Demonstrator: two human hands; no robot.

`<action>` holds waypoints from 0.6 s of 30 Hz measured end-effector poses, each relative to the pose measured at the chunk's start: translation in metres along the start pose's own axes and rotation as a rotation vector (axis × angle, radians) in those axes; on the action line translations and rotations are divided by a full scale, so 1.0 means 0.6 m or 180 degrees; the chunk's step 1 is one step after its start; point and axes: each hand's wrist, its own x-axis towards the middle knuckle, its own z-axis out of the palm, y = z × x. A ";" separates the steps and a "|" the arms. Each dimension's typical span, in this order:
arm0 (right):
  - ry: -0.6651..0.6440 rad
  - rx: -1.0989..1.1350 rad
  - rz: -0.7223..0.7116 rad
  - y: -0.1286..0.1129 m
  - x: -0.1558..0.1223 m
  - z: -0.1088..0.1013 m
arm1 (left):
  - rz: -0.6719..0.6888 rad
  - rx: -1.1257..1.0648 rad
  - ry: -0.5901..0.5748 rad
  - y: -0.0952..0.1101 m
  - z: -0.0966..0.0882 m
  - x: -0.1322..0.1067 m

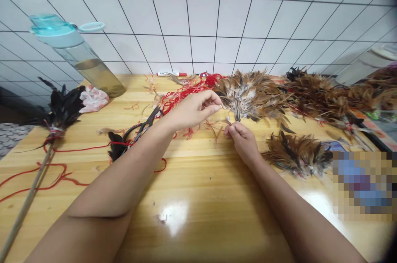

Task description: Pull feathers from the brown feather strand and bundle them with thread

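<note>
Wooden and glossy, the table (pixel 192 197) is spread with work that is judged to be at an early stage. A heap of brown feathers (pixel 254 93) and a smaller bunch (pixel 297 155) are left loose, while only one stick (pixel 27 201), at the far left, is already bound with black feathers (pixel 63 108). Red string (pixel 182 93) is tangled behind the hands.

Both forearms are stretched forward over the table. The left hand (pixel 194 110) is held palm down, fingers curled and pinched shut at the near edge of the heap, where a feather seems to be nipped. The right hand (pixel 243 139) is raised just beside it, closed thumb to fingertips on a few small feathers (pixel 228 123).
</note>
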 end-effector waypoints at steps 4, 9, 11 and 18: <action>0.0043 0.1301 0.0750 0.002 0.004 -0.003 | -0.0319 -0.0402 -0.0205 -0.020 0.024 0.011; -0.0265 0.1469 0.0873 0.001 0.003 -0.002 | -0.0318 -0.1491 -0.0676 -0.022 0.080 0.013; -0.0276 0.1410 0.0869 0.001 0.002 0.000 | -0.0407 -0.1781 -0.0538 -0.024 0.094 0.014; -0.0028 0.1401 0.0738 0.004 0.004 0.000 | -0.0656 -0.1416 0.0030 -0.026 0.069 0.014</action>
